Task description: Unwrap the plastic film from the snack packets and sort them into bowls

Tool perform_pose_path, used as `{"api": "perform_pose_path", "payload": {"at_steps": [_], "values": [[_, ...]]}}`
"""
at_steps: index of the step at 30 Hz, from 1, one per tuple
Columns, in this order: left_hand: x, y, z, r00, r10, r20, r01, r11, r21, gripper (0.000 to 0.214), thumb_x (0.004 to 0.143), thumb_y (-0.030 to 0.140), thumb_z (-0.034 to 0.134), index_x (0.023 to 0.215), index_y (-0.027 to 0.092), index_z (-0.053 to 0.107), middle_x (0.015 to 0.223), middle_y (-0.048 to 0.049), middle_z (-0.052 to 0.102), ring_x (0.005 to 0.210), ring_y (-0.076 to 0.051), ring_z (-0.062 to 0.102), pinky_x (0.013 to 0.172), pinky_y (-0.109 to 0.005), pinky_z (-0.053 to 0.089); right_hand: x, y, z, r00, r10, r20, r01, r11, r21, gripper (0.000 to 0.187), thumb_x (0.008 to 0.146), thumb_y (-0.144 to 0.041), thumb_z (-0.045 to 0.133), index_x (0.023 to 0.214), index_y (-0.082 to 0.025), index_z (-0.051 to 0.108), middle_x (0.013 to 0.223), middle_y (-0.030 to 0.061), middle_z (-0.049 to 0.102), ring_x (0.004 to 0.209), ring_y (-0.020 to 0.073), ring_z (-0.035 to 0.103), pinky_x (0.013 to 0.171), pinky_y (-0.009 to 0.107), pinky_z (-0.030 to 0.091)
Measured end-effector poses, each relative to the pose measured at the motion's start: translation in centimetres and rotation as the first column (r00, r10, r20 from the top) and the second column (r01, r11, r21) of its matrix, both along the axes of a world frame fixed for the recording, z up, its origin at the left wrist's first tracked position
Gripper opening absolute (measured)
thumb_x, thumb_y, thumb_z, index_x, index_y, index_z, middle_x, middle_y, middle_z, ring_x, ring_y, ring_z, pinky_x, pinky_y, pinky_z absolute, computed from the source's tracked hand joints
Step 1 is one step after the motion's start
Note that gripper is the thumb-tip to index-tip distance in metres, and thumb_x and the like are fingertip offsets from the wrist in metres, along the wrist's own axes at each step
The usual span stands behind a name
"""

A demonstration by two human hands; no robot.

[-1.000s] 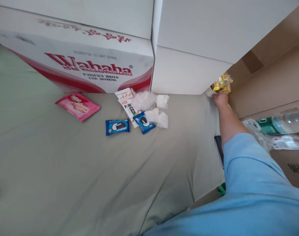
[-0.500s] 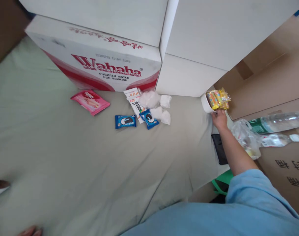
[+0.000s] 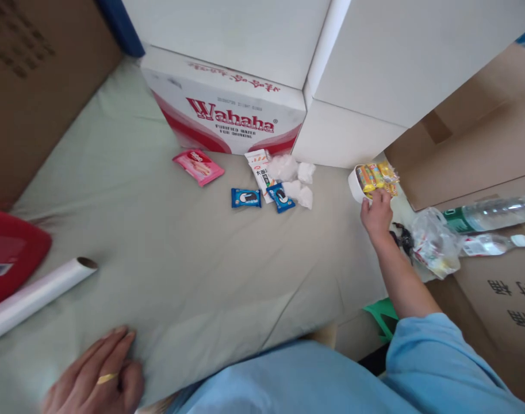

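Observation:
My right hand (image 3: 378, 214) is closed on the near rim of a small white container (image 3: 356, 185) at the right. Its thumb lies against the outer wall and the fingertips reach over the edge. Several yellow-wrapped snacks (image 3: 368, 177) fill the container, and some clear yellow packaging sticks out on its far side. My left hand (image 3: 100, 374), with a gold-coloured ring, lies flat on the pale green cloth (image 3: 193, 259) at the bottom left and holds nothing.
Before the Wahaha carton (image 3: 232, 118) lie a pink wafer packet (image 3: 198, 167), a white snack packet (image 3: 261, 172), two blue packets (image 3: 246, 198) and white crumpled pieces (image 3: 283, 167). A white tube (image 3: 42, 296) and red object (image 3: 14, 253) lie left; plastic bottles (image 3: 490, 215) and a clear bag (image 3: 435, 241) right.
The view has swung left, bringing in more of my left hand, the tube and the red object. The white container has shifted slightly left with my right hand. The flat black item no longer shows.

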State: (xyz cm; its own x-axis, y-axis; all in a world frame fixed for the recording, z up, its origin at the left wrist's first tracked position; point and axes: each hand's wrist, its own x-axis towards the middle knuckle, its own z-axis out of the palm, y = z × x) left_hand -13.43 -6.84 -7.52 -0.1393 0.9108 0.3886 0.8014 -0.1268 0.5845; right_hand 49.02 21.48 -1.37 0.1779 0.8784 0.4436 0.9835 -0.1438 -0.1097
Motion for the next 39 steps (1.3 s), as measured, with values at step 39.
{"api": "perform_pose_path", "payload": {"at_steps": [39], "values": [[19.0, 20.0, 2.0, 0.653, -0.351, 0.671, 0.626, 0.748, -0.218, 0.018, 0.087, 0.022, 0.055, 0.089, 0.021, 0.073, 0.085, -0.0004, 0.074, 0.078, -0.015, 0.064, 0.076, -0.027, 0.05, -1.6, 1.0, -2.5, 0.92, -0.265, -0.288, 0.28, 0.96, 0.012, 0.045, 0.081, -0.026, 0.06, 0.124, -0.014, 0.06, 0.119, 0.0242, 0.064, 0.114, 0.0357, 0.054, 0.106, 0.055, 0.045]]}}
